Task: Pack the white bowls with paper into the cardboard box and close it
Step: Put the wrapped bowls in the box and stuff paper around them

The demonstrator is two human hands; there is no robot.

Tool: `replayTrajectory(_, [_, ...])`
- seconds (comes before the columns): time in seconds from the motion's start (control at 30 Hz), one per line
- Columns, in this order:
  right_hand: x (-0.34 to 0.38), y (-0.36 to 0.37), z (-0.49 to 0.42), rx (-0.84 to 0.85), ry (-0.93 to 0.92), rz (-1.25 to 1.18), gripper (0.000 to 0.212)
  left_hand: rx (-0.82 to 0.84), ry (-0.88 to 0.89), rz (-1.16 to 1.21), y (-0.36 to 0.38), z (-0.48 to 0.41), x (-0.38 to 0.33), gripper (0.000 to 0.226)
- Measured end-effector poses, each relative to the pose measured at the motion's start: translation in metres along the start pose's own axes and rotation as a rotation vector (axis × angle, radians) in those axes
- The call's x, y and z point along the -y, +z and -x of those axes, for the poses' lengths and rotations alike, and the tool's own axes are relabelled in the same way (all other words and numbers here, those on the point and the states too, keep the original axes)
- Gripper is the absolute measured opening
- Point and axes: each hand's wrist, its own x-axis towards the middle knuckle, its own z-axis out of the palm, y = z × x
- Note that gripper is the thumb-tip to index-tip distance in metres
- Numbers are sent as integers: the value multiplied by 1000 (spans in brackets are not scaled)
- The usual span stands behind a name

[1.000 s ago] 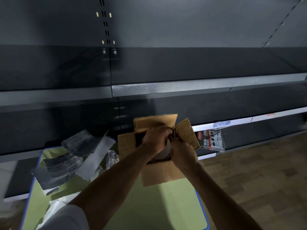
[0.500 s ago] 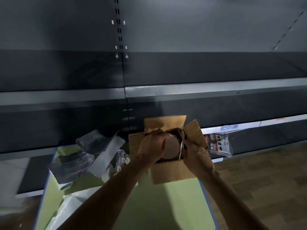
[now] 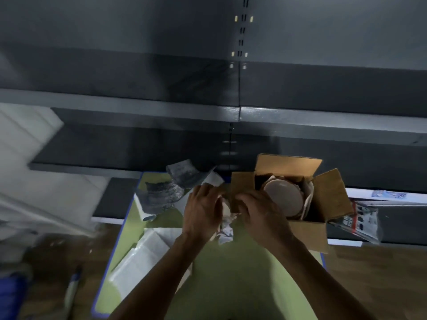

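My left hand [image 3: 203, 210] and right hand [image 3: 262, 214] clamp crumpled paper [image 3: 226, 229] beside the cardboard box [image 3: 307, 232], ready to cushion the white bowl [image 3: 283, 199].

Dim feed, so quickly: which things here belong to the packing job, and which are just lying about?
Job: cardboard box, white bowl inside it, crumpled paper beside the box, flat paper sheets.
Lying about: packaged item hanging at the shelf, dark shelving.
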Motion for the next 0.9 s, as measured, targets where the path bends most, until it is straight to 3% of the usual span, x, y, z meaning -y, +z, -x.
replayTrajectory(0.33, [47,69,-14,288,-217,-129,28,-6,-323,-102,-25,79,56,21])
replayTrajectory(0.43, [58,101,-5,467,-263,-124,32,141,-562,-193,-26,118,82,34])
replayTrajectory(0.57, [70,146,13,657,-234,-60,26,373,-775,-262,-26,157,109,72])
replayTrajectory(0.73, [85,178,25,753,-221,-40,38,474,-800,-225,-14,165,128,92])
replayTrajectory(0.9, [95,191,25,755,-9,-107,44,452,-786,-218,-7,163,137,95])
